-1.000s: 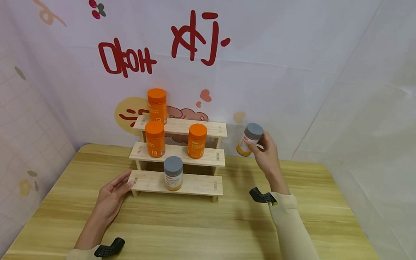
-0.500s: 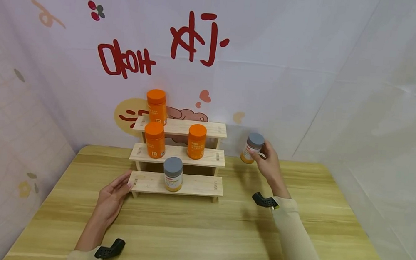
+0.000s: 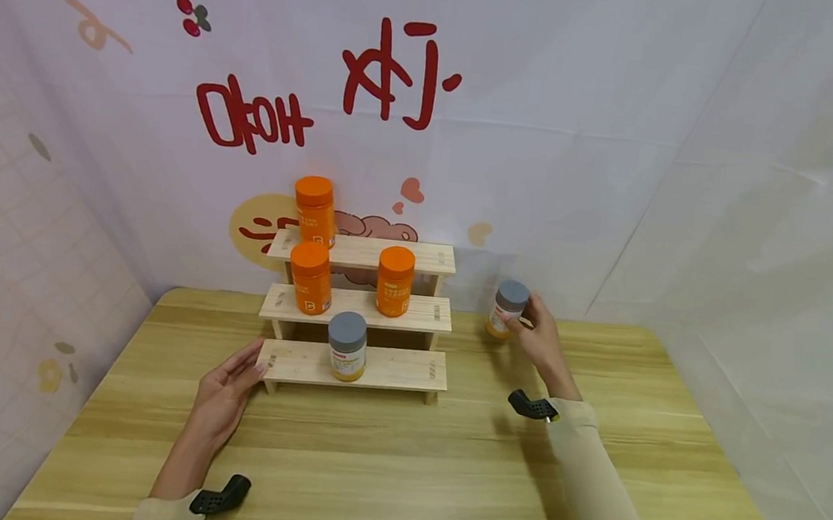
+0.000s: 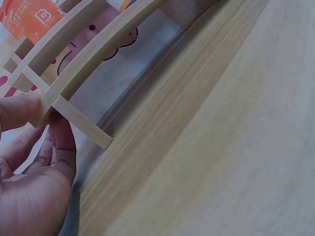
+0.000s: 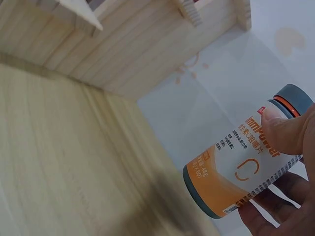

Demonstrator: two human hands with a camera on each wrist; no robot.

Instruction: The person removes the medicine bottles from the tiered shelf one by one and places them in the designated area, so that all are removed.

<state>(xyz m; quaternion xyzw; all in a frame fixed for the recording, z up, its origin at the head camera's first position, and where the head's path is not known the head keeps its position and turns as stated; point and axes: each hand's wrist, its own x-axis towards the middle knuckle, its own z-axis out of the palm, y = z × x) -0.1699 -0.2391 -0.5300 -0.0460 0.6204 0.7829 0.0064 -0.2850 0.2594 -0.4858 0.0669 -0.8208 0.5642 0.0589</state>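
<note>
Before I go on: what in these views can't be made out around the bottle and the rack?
- Whether the grey-capped bottle in the right hand touches the table: head view too small; right wrist view shows no contact.
- Left hand at the wooden rack: fingertips hidden behind the rack's corner in the left wrist view.
- Small print on the orange bottles: too small in the head view, cropped in the left wrist view.

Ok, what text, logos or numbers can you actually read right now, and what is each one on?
"ImmPower", partly behind the thumb, with a large "C": label of the grey-capped bottle held by the right hand.
"B" in a rounded square: orange bottle on the wooden rack.
Large red brush characters: backdrop, mirrored or stylised, not readable.
Small print on both labels: too small or blurred to read.
</note>
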